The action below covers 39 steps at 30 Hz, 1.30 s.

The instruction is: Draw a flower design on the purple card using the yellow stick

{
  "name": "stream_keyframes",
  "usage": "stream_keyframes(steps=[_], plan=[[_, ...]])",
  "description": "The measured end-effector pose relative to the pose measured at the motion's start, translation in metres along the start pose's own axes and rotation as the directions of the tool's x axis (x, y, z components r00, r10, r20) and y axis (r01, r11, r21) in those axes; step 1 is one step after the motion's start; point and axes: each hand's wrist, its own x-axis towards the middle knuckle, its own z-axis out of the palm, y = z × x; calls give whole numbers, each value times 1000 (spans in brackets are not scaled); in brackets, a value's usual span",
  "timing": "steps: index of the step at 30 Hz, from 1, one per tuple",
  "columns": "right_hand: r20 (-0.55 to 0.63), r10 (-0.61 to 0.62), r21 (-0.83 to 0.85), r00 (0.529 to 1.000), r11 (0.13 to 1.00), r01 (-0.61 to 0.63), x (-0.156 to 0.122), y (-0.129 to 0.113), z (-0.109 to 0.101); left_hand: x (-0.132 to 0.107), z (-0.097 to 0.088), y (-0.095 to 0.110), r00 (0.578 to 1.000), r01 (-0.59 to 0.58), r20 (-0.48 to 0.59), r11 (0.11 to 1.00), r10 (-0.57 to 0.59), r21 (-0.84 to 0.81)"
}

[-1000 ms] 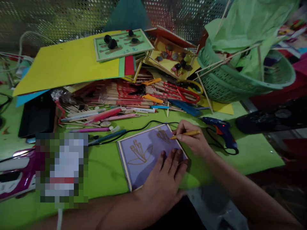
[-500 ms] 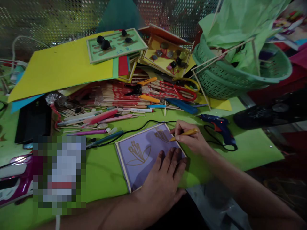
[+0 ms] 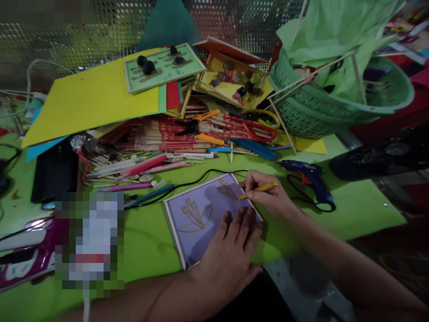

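A lilac framed card (image 3: 197,223) with gold flower outlines lies on the green table top (image 3: 147,241). My left hand (image 3: 231,255) rests flat on the card's near right corner, fingers stretched out. My right hand (image 3: 268,194) pinches a yellow pen (image 3: 258,189), its tip touching the gold drawing at the card's far right corner.
A blue glue gun (image 3: 310,179) with its black cord lies right of my right hand. Pens, wooden sticks and red scissors (image 3: 258,129) are heaped behind the card. Coloured paper sheets (image 3: 94,98), a green basket (image 3: 335,107) and a purple iron (image 3: 23,250) ring the area.
The view has shifted slightly. Both hands stay on the card; the pen tip remains at the far right drawing.
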Motion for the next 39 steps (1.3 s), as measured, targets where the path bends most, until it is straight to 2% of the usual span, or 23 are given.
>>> stream_keyframes(steps=[4,7,15,22,26,29,36,39], plan=[[-87,-32,73,996,997,38,-3,6,-2,-1,2,-1,1000,4,-13,1000,-4,-1],[-147,-5,149,989,988,27,-4,7,-2,-2,3,0,1000,-1,-14,1000,1,1],[-123,1,135,992,991,16,-8,0,-2,-2,2,0,1000,-4,-29,1000,4,12],[-124,28,268,992,963,6,-12,-7,-9,-3,5,1,999,2,-34,1000,-2,12],[-83,57,237,995,971,-36,-16,-9,-12,-3,5,1,999,0,-46,1000,1,28],[-61,75,212,995,975,-60,-19,-1,-10,-2,4,0,999,-4,-40,1000,5,19],[-73,62,21,995,998,-61,-25,17,-10,-1,5,1,999,9,-50,1000,-10,-11],[-76,59,18,995,998,-58,-27,17,-9,-1,7,2,999,12,-51,1000,-13,-17]])
